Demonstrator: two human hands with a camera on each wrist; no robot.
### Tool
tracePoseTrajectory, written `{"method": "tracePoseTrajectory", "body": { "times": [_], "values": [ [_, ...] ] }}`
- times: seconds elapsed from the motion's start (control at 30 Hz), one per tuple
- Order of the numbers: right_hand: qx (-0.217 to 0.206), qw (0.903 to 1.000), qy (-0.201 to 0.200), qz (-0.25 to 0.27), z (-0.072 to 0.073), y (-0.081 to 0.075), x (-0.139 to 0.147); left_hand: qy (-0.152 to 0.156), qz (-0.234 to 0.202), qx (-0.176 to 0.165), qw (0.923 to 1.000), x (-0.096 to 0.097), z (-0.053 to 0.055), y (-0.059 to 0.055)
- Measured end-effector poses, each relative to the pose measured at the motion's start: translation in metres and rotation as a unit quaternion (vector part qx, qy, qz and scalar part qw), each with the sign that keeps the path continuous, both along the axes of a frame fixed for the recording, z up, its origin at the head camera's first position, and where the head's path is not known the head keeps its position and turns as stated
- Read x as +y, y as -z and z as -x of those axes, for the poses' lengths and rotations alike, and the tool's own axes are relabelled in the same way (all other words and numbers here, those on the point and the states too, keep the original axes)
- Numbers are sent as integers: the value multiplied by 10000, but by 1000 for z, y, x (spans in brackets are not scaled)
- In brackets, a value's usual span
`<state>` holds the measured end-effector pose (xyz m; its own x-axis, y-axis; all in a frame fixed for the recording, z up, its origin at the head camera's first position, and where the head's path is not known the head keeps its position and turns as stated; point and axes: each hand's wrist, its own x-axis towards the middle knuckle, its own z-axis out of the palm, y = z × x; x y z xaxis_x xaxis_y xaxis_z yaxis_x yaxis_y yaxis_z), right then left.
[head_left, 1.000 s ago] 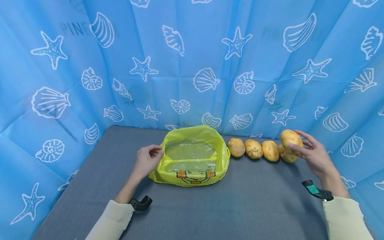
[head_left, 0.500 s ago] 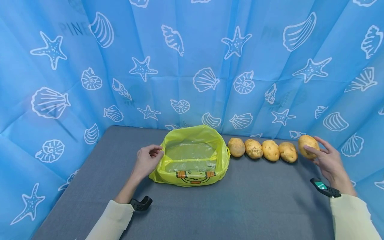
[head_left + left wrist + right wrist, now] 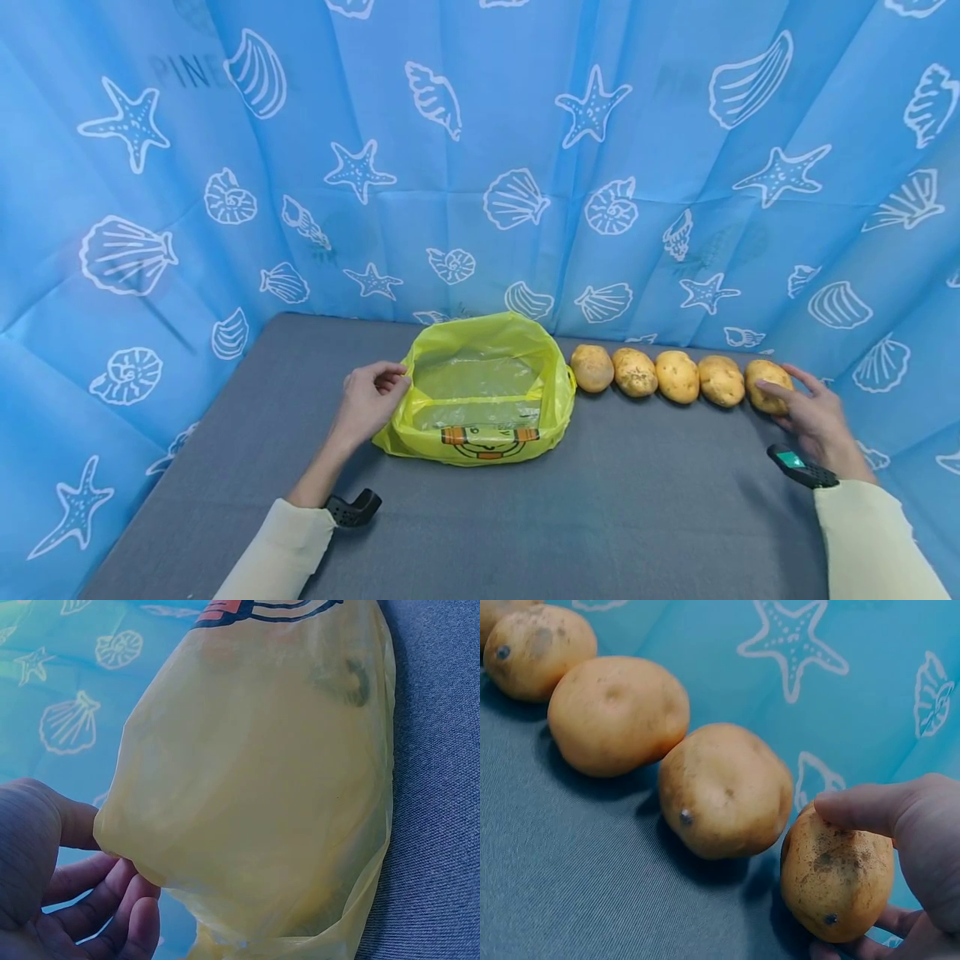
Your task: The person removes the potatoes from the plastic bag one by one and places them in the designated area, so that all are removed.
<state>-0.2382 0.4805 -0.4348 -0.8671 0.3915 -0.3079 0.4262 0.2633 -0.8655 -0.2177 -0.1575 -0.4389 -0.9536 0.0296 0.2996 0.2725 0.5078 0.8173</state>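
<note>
My right hand (image 3: 817,417) grips a potato (image 3: 768,386) at the right end of a row, thumb on its near side and fingers behind it. In the right wrist view this potato (image 3: 837,877) stands at the cloth, close beside its neighbour (image 3: 726,791). Several more potatoes, among them a rounder one (image 3: 592,368) at the left end, reach up to a yellow plastic bag (image 3: 480,450). The bag lies with its mouth held wide and an orange and black print on its front. My left hand (image 3: 372,402) pinches the left edge of the bag's mouth between thumb and fingers.
A grey cloth (image 3: 600,517) covers the table. Blue curtains (image 3: 480,167) with white shells and starfish rise behind it and at both sides, close behind the potatoes. A black band (image 3: 354,508) is on the left wrist, another (image 3: 801,467) on the right.
My right hand carried the potato rightward from above the row, then lowered it to the row's right end. The left hand and the bag have stayed in place.
</note>
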Motion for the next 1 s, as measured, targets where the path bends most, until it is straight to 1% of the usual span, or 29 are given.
{"method": "tracePoseTrajectory", "body": {
  "times": [0.1, 0.3, 0.6, 1.0],
  "values": [
    [0, 9999, -95, 40, 0, 3, 0, -10, 14, -8, 10000, 0, 0, 0],
    [-42, 9997, -137, -172, 2, 3, -3, 7, 17, 23, 10000, 0, 0, -1],
    [-72, 9984, -262, -499, 4, 4, -4, -1, 29, 28, 10000, -1, 1, 0],
    [-107, 9992, -315, -214, 9, 7, -4, 38, -4, 31, 10000, -2, 0, 1]
  ]
}}
